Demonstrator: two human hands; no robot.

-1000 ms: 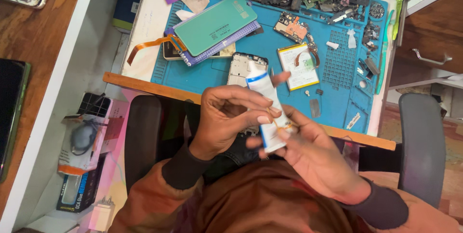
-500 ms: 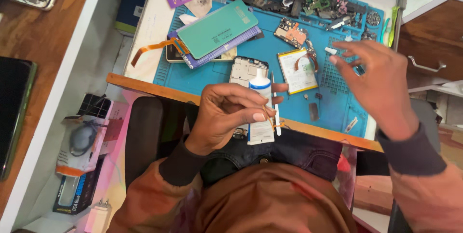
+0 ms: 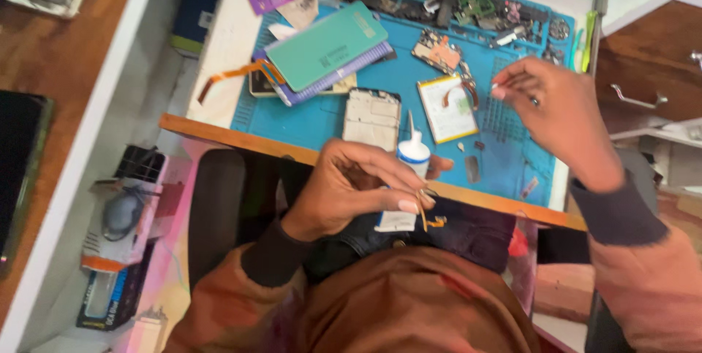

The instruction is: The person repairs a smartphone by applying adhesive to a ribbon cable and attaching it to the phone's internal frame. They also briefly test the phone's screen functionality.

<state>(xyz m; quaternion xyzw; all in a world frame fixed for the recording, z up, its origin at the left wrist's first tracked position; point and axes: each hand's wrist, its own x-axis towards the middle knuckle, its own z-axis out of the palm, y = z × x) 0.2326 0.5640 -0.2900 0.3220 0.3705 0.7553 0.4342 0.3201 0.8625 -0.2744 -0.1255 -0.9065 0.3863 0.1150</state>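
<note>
My left hand (image 3: 344,192) is closed around a small white glue bottle (image 3: 413,156) with a thin needle tip pointing up. The same fingers pinch a little orange flex strip (image 3: 428,213). This hand hovers over my lap, just in front of the wooden desk edge (image 3: 241,139). My right hand (image 3: 559,115) is raised over the right side of the blue work mat (image 3: 322,115), fingertips pinched together. Whether anything is between them is too small to tell. A bare phone frame (image 3: 371,119) and a white battery (image 3: 447,108) lie on the mat between the hands.
A teal phone back cover (image 3: 325,50) rests on a purple stack at the mat's left. Circuit boards and loose parts (image 3: 468,6) line the far edge. Small dark pieces (image 3: 472,169) lie near the front. A drawer handle (image 3: 638,97) is at right, and a boxed item (image 3: 117,225) at lower left.
My right hand left the bottle, swung out right over the mat and now hovers there pinched. My left hand keeps the bottle and strip, almost unmoved.
</note>
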